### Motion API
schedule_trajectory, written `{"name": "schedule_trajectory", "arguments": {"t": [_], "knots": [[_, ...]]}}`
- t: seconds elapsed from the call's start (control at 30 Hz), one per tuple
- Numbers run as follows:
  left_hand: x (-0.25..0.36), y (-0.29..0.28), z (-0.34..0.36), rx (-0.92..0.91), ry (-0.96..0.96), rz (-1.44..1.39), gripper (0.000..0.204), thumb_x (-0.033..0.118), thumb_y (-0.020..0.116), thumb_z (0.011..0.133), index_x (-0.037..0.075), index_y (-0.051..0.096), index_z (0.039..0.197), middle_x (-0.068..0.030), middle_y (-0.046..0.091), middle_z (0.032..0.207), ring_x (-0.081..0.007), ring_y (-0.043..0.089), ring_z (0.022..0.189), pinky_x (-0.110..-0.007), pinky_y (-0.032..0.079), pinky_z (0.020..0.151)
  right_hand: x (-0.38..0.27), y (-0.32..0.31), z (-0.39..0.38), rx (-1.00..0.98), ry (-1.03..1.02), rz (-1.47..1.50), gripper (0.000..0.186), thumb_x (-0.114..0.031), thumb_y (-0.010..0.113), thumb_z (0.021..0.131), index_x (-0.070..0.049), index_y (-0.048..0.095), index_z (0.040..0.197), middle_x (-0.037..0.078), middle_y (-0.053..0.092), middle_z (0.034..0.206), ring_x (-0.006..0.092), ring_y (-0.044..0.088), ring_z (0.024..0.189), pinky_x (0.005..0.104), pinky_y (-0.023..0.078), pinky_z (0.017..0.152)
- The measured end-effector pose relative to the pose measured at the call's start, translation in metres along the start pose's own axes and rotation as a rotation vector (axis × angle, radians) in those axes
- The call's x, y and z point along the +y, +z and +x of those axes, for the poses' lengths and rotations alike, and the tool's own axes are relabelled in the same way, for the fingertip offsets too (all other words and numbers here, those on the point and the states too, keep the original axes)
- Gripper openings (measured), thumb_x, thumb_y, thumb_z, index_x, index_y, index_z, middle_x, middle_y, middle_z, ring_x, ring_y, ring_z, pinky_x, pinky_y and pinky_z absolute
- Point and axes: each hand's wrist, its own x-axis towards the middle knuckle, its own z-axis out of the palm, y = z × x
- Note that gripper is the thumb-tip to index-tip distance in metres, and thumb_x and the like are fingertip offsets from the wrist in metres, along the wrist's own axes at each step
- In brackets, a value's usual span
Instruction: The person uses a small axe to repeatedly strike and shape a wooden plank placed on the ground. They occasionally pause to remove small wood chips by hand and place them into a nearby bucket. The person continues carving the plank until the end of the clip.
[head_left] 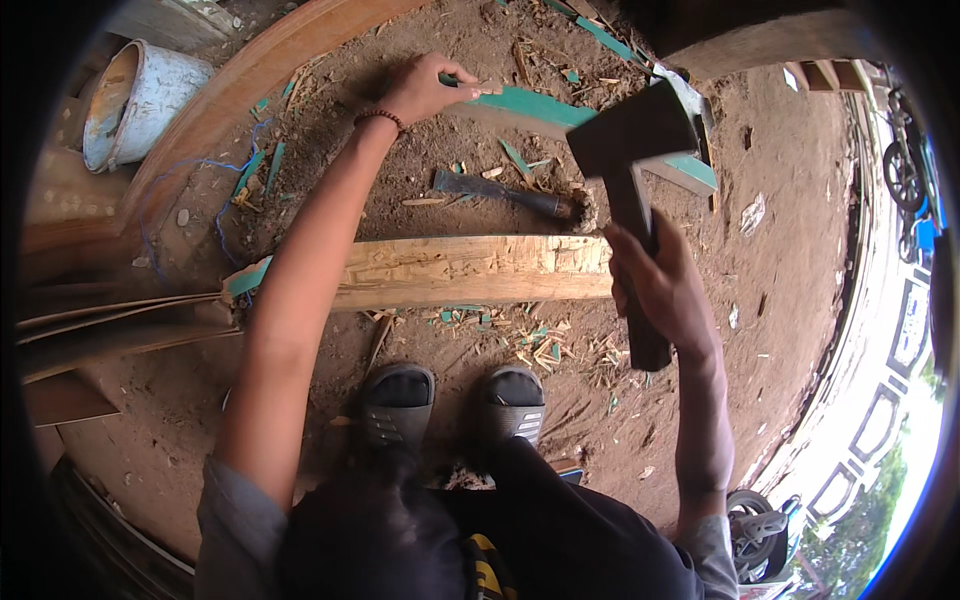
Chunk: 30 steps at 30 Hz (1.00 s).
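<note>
At the upper middle my left hand (pixel 420 92) is closed in a pinch on a small pale wood splinter (pixel 487 88), just above a green-painted board (pixel 530 108). My right hand (pixel 657 285) grips the handle of a dark mallet (pixel 632 135), its blocky head raised and hiding part of that board. Between the hands lies a chisel (pixel 500 192) with a flat dark blade and a frayed handle end. Nearer me, a board (pixel 470 270) shows bare, chipped pale wood, with green paint at its left end.
Wood chips and green flakes (pixel 540 350) litter the dirt floor. A stained bucket (pixel 150 105) lies tipped at the upper left beside a curved wooden frame (pixel 215 110). Blue string (pixel 222 215) trails there. My sandalled feet (pixel 400 400) stand close to the pale board. Motorbikes (pixel 905 180) stand at right.
</note>
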Motion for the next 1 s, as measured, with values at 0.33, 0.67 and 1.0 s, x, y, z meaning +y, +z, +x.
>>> {"name": "schedule_trajectory", "arguments": {"t": [0.33,0.67,1.0], "knots": [[0.010,-0.011,0.000,-0.069,-0.062,0.033,0.035,0.039,0.081,0.076,0.019,0.080,0.103,-0.0130,0.075,0.099,-0.0266,0.071,0.093,-0.038,0.053,0.088,-0.072,0.045,0.140,-0.048,-0.103,-0.278,0.042,-0.034,0.062,0.098,0.005,0.053,0.113,0.007,0.060,0.074,0.0134,0.060,0.056,0.0302,0.052,0.049],[0.011,-0.012,0.004,-0.159,-0.245,-0.018,0.038,0.035,0.085,0.075,0.016,0.079,0.108,-0.0137,0.074,0.106,-0.0216,0.068,0.097,-0.034,0.051,0.089,-0.055,0.048,0.153,-0.026,-0.103,-0.324,0.041,-0.031,0.061,0.098,0.007,0.051,0.109,0.011,0.063,0.076,0.0172,0.064,0.056,0.0333,0.053,0.048],[0.012,-0.013,0.003,-0.156,-0.244,0.033,0.042,0.040,0.085,0.073,0.014,0.079,0.105,-0.0144,0.074,0.108,-0.0226,0.069,0.100,-0.034,0.050,0.091,-0.062,0.055,0.140,-0.093,0.014,-0.327,0.039,-0.031,0.062,0.097,0.005,0.056,0.110,0.008,0.061,0.071,0.0156,0.062,0.053,0.0319,0.053,0.048]]}}
